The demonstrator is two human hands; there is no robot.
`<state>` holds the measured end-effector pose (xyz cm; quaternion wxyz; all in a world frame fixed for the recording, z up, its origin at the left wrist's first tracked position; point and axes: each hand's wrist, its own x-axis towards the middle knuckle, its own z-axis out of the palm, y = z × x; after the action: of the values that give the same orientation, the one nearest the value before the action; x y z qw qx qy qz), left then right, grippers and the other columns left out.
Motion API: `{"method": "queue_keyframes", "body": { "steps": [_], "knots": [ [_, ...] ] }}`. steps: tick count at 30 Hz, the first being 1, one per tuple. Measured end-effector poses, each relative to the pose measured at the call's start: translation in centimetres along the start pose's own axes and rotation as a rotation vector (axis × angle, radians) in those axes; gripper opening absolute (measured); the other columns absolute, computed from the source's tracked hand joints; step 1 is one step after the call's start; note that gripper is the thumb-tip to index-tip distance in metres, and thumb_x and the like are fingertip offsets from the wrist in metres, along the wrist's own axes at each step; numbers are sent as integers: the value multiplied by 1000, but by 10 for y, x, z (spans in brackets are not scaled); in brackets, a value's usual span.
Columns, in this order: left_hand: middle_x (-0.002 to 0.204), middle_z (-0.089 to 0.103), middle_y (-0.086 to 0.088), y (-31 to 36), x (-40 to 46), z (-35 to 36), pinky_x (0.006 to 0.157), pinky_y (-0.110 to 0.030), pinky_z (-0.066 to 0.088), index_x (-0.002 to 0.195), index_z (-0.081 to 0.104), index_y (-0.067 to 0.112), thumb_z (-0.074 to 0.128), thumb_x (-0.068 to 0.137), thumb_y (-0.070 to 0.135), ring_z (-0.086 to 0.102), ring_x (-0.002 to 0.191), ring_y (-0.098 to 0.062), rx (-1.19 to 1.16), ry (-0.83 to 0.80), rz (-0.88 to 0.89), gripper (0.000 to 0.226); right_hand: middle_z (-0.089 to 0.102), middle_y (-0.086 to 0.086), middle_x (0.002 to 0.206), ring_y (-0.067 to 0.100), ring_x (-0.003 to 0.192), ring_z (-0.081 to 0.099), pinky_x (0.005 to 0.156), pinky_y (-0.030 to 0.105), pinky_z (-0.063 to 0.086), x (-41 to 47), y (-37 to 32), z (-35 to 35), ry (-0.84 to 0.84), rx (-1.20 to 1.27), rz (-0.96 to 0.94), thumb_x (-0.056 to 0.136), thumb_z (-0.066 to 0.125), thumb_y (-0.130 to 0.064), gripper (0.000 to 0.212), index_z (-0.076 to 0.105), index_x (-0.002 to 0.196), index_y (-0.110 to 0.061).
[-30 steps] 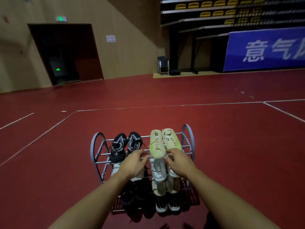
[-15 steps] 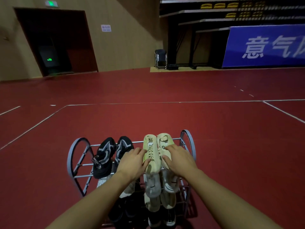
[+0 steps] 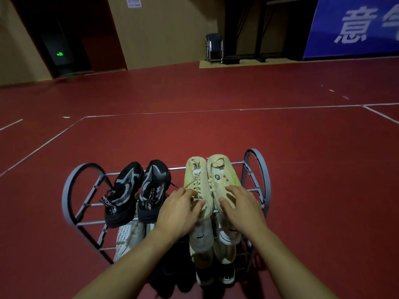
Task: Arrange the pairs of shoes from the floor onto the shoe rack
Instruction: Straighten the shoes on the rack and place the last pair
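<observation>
A grey metal shoe rack [image 3: 257,167] stands on the red floor in front of me. On its top tier a cream pair lies side by side at the right, toes pointing away. My left hand [image 3: 179,214] grips the heel end of the left cream shoe [image 3: 196,169]. My right hand [image 3: 244,210] grips the heel end of the right cream shoe [image 3: 220,169]. A black patterned pair [image 3: 123,195] sits on the top tier at the left. Lower tiers hold white shoes [image 3: 201,238] and dark shoes [image 3: 226,275], partly hidden by my arms.
Red sports floor with white lines [image 3: 194,111] spreads all round the rack. Far back are a folding chair [image 3: 213,48], a dark doorway [image 3: 64,39] and a blue banner [image 3: 354,26].
Both hands stay on the cream pair on the top tier. My head has tilted down, so the rack fills more of the view.
</observation>
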<state>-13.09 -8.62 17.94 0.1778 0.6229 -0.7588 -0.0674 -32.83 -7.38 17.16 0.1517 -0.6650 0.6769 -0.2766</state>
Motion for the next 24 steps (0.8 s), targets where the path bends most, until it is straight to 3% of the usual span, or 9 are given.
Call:
{"method": "queue_keyframes", "body": {
  "steps": [5,8,11,16,24],
  "knots": [
    [105,64,6,11,11,18,89,-40,51,105,68,26,50,90,60,58,101,-19,-110,9,-132,42,41,-4,141,20,134,33,109,39,34,2,9,6,52,83,157,86,62,-51,44,60,123,-28],
    [94,68,10,14,12,26,84,-40,54,94,70,26,54,88,62,64,93,-17,-202,68,-220,40,47,-1,130,21,124,46,105,40,42,10,14,3,64,196,244,81,68,-50,45,61,119,-27],
    [83,68,14,18,18,23,82,-35,55,96,71,25,58,90,58,67,89,-15,-304,74,-300,36,51,-1,126,19,118,54,101,41,47,12,17,6,2,178,246,80,68,-52,49,61,120,-25],
    [111,69,-5,21,30,22,90,-39,50,121,65,19,53,89,60,63,109,-29,-270,45,-368,53,43,-2,120,24,118,53,103,42,45,15,8,10,7,148,287,76,68,-56,42,64,111,-32],
    [129,49,-11,29,39,22,92,-42,49,121,62,9,50,84,74,56,116,-34,-275,-30,-459,76,37,1,119,24,103,59,87,30,47,10,-4,10,-93,221,340,79,69,-54,31,64,101,-33]
  ]
}}
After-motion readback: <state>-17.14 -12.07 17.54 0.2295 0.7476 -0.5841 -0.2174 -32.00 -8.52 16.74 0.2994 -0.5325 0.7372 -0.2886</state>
